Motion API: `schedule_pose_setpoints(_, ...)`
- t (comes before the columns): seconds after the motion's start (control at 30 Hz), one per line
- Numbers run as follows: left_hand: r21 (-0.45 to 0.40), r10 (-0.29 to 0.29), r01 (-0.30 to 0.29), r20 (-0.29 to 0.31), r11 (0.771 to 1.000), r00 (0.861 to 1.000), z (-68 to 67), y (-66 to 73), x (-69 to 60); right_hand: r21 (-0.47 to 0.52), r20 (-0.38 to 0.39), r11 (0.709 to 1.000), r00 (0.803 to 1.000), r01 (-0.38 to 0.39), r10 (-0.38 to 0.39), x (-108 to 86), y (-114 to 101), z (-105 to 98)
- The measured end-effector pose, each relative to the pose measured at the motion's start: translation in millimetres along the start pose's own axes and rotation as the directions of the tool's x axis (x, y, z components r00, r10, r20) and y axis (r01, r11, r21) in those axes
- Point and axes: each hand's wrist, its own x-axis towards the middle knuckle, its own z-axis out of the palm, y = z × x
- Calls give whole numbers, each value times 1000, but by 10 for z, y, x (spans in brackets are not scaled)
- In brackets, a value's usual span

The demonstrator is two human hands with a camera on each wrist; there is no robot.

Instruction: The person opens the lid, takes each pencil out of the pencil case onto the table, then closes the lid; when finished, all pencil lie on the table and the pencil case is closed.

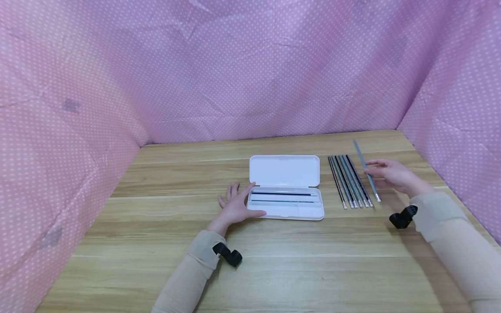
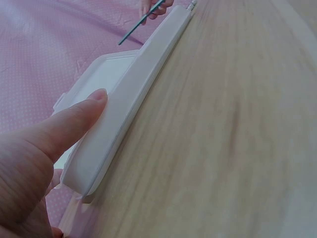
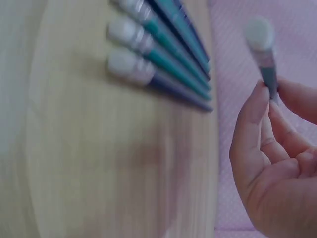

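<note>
"So, what was held by the right hand?"

"One slim teal pencil with a silver band and white eraser was pinched near its middle between thumb and fingers; it appeared to be raised off the wood."

"And by the left hand?"

"The white plastic hinged case was gripped at its left end, the thumb pressed to the near wall, the forefinger set by the hinge corner."

"Which way was the case placed from the pinching fingers?"

"To their left and slightly nearer the wearer, with the row of dark and teal eraser-tipped pencils laid between. The angle was judged to matter most: the case was set lengthwise from left to right, while the held pencil was pointed away, tilted a little left, so their long axes were nearly crossed. Only the left hand was placed against the case."

"Was anything contained in it?"

"One black pencil and one thin teal pencil were laid lengthwise."

"Farther out?"

"A pale wood-grain table was backed by white-dotted pink cloth."
</note>
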Motion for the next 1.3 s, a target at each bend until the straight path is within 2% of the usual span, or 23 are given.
schedule_pose_setpoints(0.17,-2,-1,1,-2,1000,1000,-1,-1,-1,-201,-69,980,998,-9,-5,73,93,-49)
schedule_pose_setpoints(0.27,-5,1,-1,-3,1000,1000,0,-4,1,-266,-75,964,997,-6,-14,110,147,-75)
schedule_pose_setpoints(0.67,-6,-5,5,-5,1000,1000,-1,1,-2,-390,-101,920,995,-38,-2,177,210,-44)
schedule_pose_setpoints(0.97,1,-9,9,-6,1000,1000,-6,9,-2,-504,-119,863,992,-22,-44,218,207,-9)
schedule_pose_setpoints(1.3,-2,-12,12,0,1000,1000,-5,15,-10,-540,-138,840,990,-52,-27,217,177,36)
